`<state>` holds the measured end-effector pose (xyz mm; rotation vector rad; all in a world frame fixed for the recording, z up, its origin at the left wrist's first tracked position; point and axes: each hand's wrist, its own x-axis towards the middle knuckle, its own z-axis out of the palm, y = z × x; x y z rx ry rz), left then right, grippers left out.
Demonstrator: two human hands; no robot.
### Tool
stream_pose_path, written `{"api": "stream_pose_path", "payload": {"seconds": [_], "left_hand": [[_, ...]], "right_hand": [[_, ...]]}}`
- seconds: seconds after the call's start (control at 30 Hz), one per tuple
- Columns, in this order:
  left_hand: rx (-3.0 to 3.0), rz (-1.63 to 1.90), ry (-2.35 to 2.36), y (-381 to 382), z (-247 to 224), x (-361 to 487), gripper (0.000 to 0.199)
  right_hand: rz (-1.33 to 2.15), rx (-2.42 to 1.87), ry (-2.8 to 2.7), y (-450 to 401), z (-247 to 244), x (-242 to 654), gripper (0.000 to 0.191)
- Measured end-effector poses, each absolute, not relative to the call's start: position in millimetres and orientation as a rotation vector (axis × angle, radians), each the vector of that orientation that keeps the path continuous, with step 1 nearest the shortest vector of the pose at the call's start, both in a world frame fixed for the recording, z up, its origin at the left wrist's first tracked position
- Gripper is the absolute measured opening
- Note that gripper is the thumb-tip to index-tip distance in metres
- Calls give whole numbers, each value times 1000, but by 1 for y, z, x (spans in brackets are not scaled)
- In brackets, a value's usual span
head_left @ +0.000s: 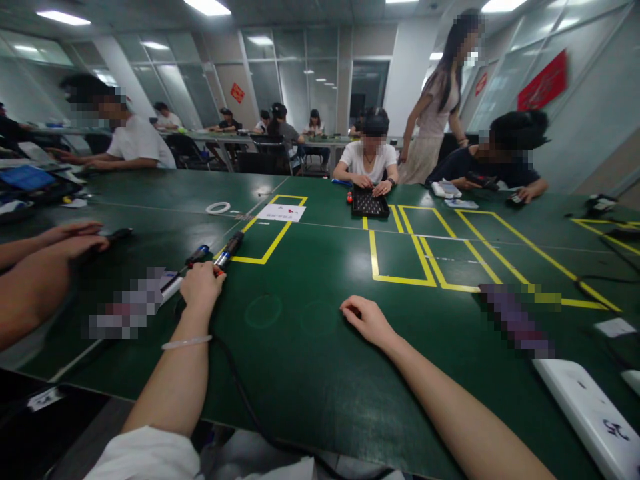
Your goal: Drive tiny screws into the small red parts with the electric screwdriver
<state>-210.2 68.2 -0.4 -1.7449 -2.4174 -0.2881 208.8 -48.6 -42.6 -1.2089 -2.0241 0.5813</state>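
My left hand (203, 285), with a pale bangle (187, 343) at the wrist, is closed on the near end of a dark and silver pen-like tool (230, 251). Its far end points away from me over the green table (300, 373). A second dark tool with a blue band (197, 255) lies just left of it. My right hand (367, 321) rests on the table with its fingers curled together and nothing visible in them.
Yellow tape (405, 279) outlines areas across the table. A paper sheet (281, 213) and white ring (218, 208) lie ahead. A white power strip (590, 413) is at right, a black cable (240, 390) near me. Another person's hands (75, 233) are at left; a person opposite handles a black tray (370, 202).
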Motion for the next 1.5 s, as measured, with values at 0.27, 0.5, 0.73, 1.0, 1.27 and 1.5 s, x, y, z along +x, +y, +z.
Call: {"api": "stream_pose_path", "payload": {"seconds": [0.27, 0.5, 0.73, 1.0, 1.27, 1.5], "left_hand": [[-1659, -248, -2421, 67, 1, -199, 35], [-1684, -254, -2291, 62, -3, -188, 34], [-1680, -276, -2330, 64, -4, -189, 32], [-1684, -335, -2420, 57, -3, -191, 35], [-1708, -346, -2305, 61, -9, -199, 28], [-1660, -297, -2228, 63, -10, -201, 31]], "right_hand": [[579, -1207, -2033, -48, -43, 208, 11], [573, -1214, -2029, -48, -44, 209, 11], [581, -1223, -2035, -48, -44, 209, 11], [580, -1226, -2031, -50, -40, 209, 10], [584, -1230, -2039, -47, -43, 210, 10], [583, -1238, -2048, -48, -43, 210, 10]]}}
